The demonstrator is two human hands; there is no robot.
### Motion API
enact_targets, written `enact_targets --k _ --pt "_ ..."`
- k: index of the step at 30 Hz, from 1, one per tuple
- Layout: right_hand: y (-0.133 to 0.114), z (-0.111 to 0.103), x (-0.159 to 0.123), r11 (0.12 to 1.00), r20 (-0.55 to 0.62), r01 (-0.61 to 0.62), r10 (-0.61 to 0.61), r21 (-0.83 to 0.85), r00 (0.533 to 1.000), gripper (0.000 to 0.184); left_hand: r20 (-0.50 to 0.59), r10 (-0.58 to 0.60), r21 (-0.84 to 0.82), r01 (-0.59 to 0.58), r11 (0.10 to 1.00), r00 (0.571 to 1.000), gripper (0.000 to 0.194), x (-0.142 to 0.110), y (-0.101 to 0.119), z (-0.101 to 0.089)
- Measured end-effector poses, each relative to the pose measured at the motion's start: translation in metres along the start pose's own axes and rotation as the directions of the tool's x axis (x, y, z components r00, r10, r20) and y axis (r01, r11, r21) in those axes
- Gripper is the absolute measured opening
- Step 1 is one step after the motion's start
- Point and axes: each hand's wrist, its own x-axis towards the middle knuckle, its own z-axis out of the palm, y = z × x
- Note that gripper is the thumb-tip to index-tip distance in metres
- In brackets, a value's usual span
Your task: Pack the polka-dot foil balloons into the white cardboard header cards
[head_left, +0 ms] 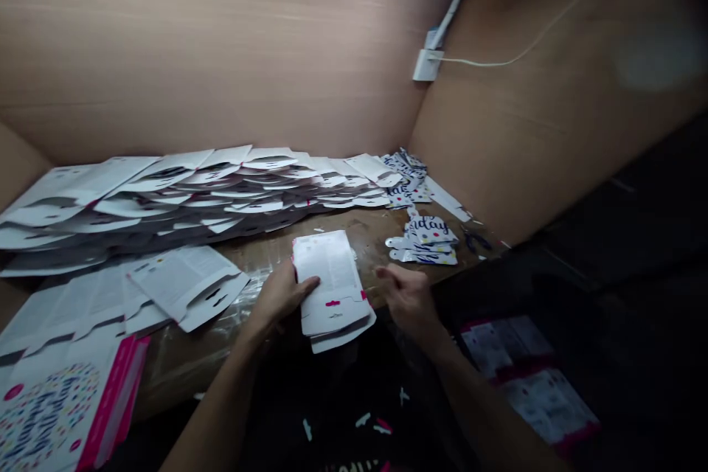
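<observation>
My left hand is closed on the left side of a small stack of white cardboard packets, thumb on top. The packets have a hang-hole flap at the near end, with a pink patch showing through the slot, and they jut over the table's front edge. To their right, apart from them, my right hand is closed with its fingers curled. Whatever it may hold is hidden. Beyond it lies a small pile of printed "day" banner cards, with dark-handled pliers beside them.
Overlapping rows of white packets line the back of the brown table. More packets and a pink-edged "happy birthday" stack lie at left. Small scraps are on my lap. Pink-and-white packs sit low at right.
</observation>
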Motion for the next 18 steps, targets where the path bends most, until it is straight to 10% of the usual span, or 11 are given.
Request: enact_targets --k 6,11,15,18 --pt "0.07 0.031 0.032 0.879 0.059 -0.324 0.366 -0.35 0.929 0.034 -0.073 0.121 -0.086 -0.127 0.988 0.99 0.029 0.019 0.028 0.037" --pt "0.083 0.031 0.029 0.945 -0.039 -0.239 0.236 -0.223 0.971 0.013 -0.275 0.135 -0.159 -0.184 0.97 0.952 0.042 0.015 0.044 0.042" --pt "0.084 0.031 0.034 0.945 -0.112 -0.269 0.292 0.186 0.95 0.039 -0.283 0.001 -0.74 -0.219 0.636 0.959 0.039 0.016 0.051 0.035" --pt "0.073 0.028 0.039 0.653 0.158 -0.396 0.394 0.646 0.906 0.047 -0.185 -0.022 -0.942 -0.171 0.29 0.983 0.039 0.019 0.062 0.029"
